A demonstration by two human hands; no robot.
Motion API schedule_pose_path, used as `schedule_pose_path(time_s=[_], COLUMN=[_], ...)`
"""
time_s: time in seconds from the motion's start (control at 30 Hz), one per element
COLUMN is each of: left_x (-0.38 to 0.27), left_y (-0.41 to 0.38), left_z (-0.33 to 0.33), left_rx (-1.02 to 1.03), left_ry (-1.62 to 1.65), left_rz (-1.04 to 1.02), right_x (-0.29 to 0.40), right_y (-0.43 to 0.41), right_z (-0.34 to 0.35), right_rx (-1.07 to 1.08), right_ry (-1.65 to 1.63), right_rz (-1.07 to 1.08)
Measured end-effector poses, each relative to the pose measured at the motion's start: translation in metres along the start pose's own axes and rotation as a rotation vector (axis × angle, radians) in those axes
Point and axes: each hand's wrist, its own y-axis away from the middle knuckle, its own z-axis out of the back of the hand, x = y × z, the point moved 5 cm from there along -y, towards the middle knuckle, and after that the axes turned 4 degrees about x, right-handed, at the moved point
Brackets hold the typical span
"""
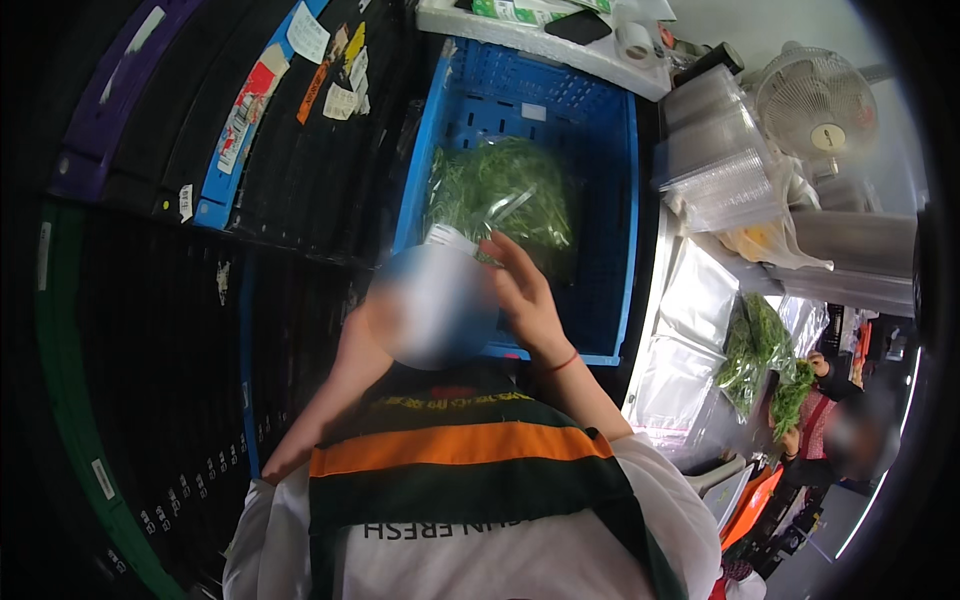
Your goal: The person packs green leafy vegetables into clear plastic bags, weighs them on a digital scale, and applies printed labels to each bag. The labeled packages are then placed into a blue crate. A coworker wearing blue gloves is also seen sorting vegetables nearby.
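Note:
A blue plastic crate point(630, 225) lies before me with a clear bag of feathery green herbs point(502, 187) inside. The bag has a white label point(450, 238) near its lower left corner. My right hand point(525, 292) is over the near part of the crate, fingers bent and apart, fingertips by the bag's lower edge; whether they touch it is unclear. A round blur covers most of my left hand point(375, 322) at the crate's near left corner, so its fingers and anything in them are hidden.
Stacked black crates point(300, 172) stand left. A white foam box point(540, 37) bearing a dark phone-like object point(577, 28) is beyond the crate. To the right are clear plastic containers point(720, 150), a fan point(816, 105), plastic bags point(690, 300), bagged greens point(754, 345) and another person point(817, 420) holding greens.

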Motion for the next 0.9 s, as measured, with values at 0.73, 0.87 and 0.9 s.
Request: schedule_pose_path(time_s=[0.73,0.87,0.9], left_x=[-0.018,-0.015,-0.010], left_y=[-0.029,-0.030,-0.029], left_z=[-0.023,-0.026,-0.028], left_rx=[0.186,0.284,0.224], left_ry=[-0.029,0.052,0.280], left_rz=[0.078,0.106,0.153], right_x=[0.037,0.046,0.046], right_y=[-0.003,-0.005,-0.003], right_z=[-0.040,-0.036,-0.036], right_rx=[0.219,0.294,0.311], right_ry=[1.284,1.269,1.281], right_rz=[0.781,0.750,0.753])
